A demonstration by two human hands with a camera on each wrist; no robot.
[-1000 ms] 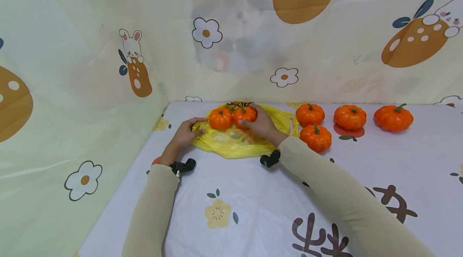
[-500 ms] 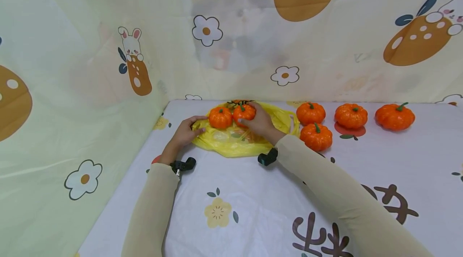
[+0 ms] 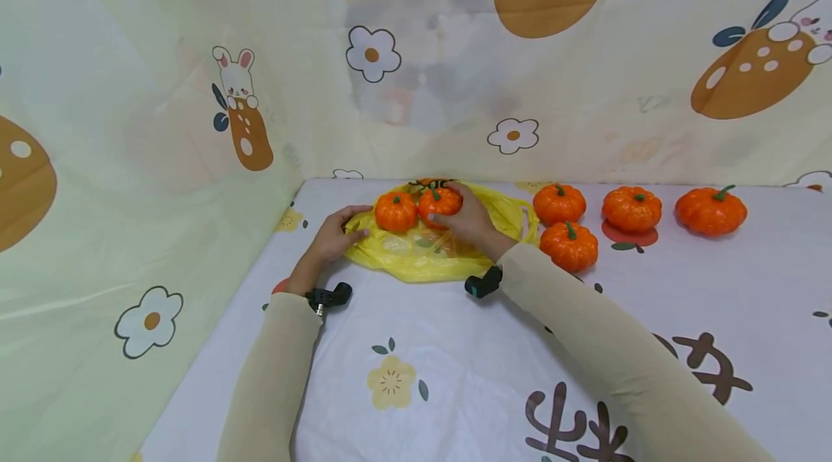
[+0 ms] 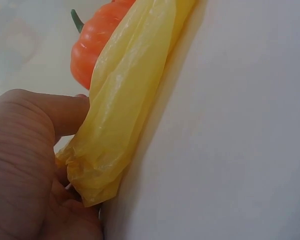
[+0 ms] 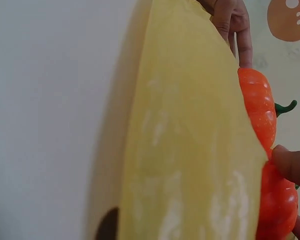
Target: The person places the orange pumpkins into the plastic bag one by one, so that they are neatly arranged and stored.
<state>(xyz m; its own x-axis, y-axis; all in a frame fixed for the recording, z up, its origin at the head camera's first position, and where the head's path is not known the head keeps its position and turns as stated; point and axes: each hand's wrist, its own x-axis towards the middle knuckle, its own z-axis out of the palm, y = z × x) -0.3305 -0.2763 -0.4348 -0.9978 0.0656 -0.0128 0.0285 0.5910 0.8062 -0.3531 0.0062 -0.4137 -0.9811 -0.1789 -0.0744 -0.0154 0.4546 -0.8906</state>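
Note:
A yellow plastic bag [image 3: 416, 271] lies flattened at the back of the table. Two small orange pumpkins with green stems sit side by side on it. My right hand [image 3: 473, 222] grips the right-hand pumpkin [image 3: 439, 201], thumb in front and fingers behind; its thumb [image 5: 292, 166] shows against the pumpkin [image 5: 276, 202] in the right wrist view. At the bag's left end, my left hand [image 3: 331, 238] holds the gathered edge of the bag [image 4: 122, 105], near the left-hand pumpkin [image 3: 396, 213]. Part of the left fingers is hidden behind the plastic in the left wrist view.
Right of the bag are more pumpkins: one at the back [image 3: 559, 203], one nearer [image 3: 569, 247] beside my right sleeve, and two farther right [image 3: 632, 208], [image 3: 711, 212]. A printed cloth wall [image 3: 442, 101] rises behind the white tablecloth [image 3: 468, 354].
Both hands keep nearly the same places, left on the bag's edge and right on the pumpkin. The head view has tilted very slightly; the right wrist shifts only a little.

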